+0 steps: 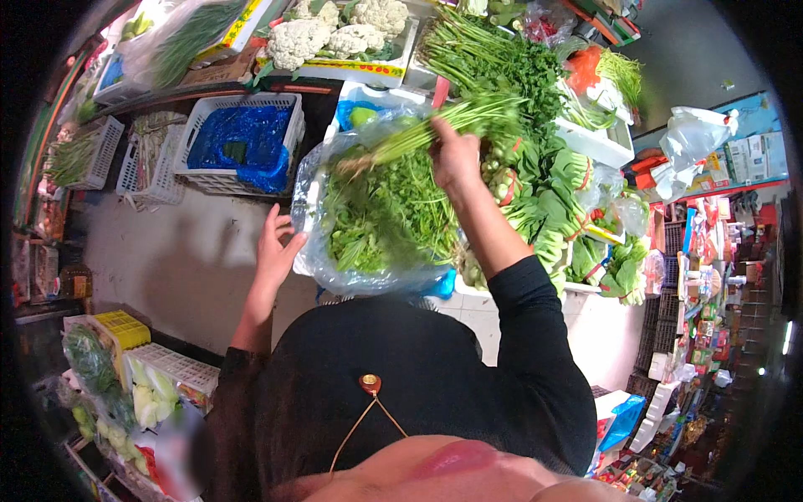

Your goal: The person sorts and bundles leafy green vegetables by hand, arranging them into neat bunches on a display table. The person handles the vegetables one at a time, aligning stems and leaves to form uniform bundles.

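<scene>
My right hand (457, 154) is closed around a bunch of leafy green stalks (401, 139), roots pointing left and leaves to the right, blurred at the leafy end. The bunch is above a container lined with a clear plastic bag (313, 251) that holds loose leafy greens (401, 207). My left hand (279, 237) is at the left edge of that bag, fingers apart and holding nothing; whether it touches the bag, I cannot tell. Just beyond my right hand lies a heap of leafy herbs (533, 81).
Cauliflowers (354, 41) fill a box at the top. A white crate with blue plastic (238, 141) stands left of the bag. Tied bunches of bok choy (552, 213) lie to the right. Behind my left arm are crates with cabbages (150, 398). Pale floor (157, 251) shows at left.
</scene>
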Available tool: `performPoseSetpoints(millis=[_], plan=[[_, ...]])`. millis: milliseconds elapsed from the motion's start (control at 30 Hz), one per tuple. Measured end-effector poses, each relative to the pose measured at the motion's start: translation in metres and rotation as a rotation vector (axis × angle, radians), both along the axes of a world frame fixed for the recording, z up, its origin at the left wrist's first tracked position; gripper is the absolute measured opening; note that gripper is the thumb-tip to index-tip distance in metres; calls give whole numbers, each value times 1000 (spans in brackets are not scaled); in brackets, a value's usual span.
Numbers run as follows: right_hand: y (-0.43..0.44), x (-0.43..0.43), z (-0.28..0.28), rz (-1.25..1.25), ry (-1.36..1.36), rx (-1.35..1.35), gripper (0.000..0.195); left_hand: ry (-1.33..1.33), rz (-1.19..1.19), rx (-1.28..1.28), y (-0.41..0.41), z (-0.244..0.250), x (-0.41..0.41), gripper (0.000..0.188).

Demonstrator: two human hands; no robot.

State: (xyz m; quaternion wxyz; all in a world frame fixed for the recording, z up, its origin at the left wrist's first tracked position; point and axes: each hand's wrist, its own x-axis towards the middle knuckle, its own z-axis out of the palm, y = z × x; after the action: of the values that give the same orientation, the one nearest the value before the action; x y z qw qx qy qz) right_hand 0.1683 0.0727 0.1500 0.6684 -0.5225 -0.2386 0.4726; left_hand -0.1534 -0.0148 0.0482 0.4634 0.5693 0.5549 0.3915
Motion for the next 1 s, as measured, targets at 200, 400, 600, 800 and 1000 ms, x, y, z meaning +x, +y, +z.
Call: performPoseSetpoints(millis=[200,400,600,800,1000], plan=[[106,79,46,-274,14,193,11,12,55,-107,-1,-27,17,72],[251,155,36,-424,-16,53,26,114,113,-192,-2,-19,29,67],[337,203,-40,-336,49,-256,71,247,196,-257,-8,-12,37,63],[328,212,-95,-299,-18,-237,48,229,182,-268,-7,-28,32,61],[274,209,-92,79,20,2,17,199,28,-57,17,-38,33,56]])
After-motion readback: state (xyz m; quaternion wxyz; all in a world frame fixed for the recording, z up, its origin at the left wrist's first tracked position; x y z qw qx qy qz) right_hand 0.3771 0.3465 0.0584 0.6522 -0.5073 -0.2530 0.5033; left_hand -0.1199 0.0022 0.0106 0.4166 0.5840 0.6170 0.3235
